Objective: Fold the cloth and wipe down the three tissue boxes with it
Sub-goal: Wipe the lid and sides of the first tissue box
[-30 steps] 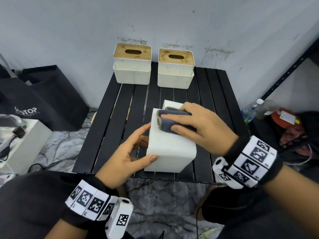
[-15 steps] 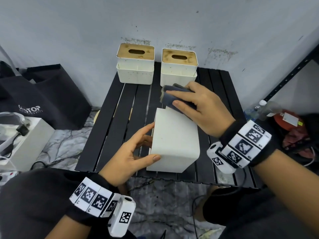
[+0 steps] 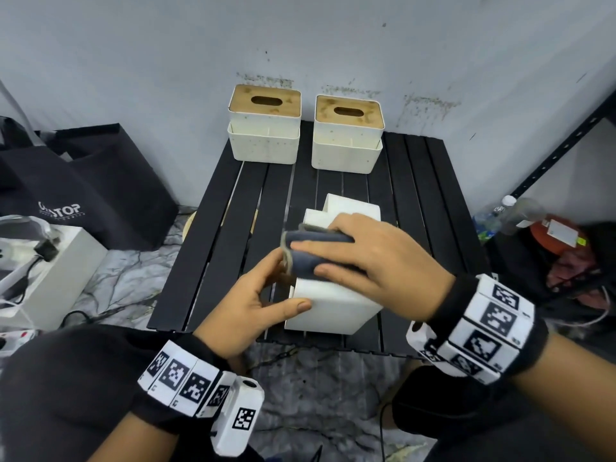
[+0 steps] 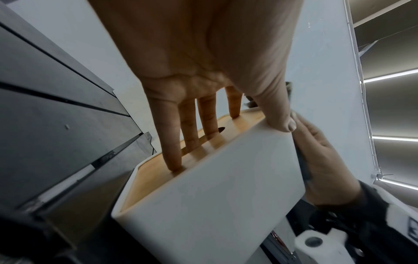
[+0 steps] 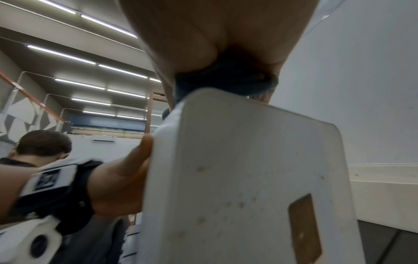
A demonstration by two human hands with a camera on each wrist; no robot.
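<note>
A white tissue box point(image 3: 336, 305) lies on its side mid-table, its wooden lid point(image 4: 153, 171) facing left. My right hand point(image 3: 313, 258) grips a folded dark blue cloth point(image 3: 320, 236) and presses it on the box's upper face near the left edge. My left hand point(image 3: 288, 285) braces the box. Its straight fingers point(image 4: 192, 128) lie on the lid and its thumb is on the near corner. In the right wrist view the cloth point(image 5: 226, 82) bunches under my palm on the box point(image 5: 248, 178). Two more boxes point(image 3: 265, 128) point(image 3: 348, 135) stand upright at the back.
The black slatted table point(image 3: 220, 248) stands against a grey wall. A black bag point(image 3: 100, 195) and a white case point(image 3: 50, 271) lie on the floor to the left. Bottles point(image 3: 500, 215) and a black shelf upright point(image 3: 560, 151) are on the right.
My right hand swept the cloth to the far end of the box, then drew it back toward me along the top. The left hand has kept its place on the box.
</note>
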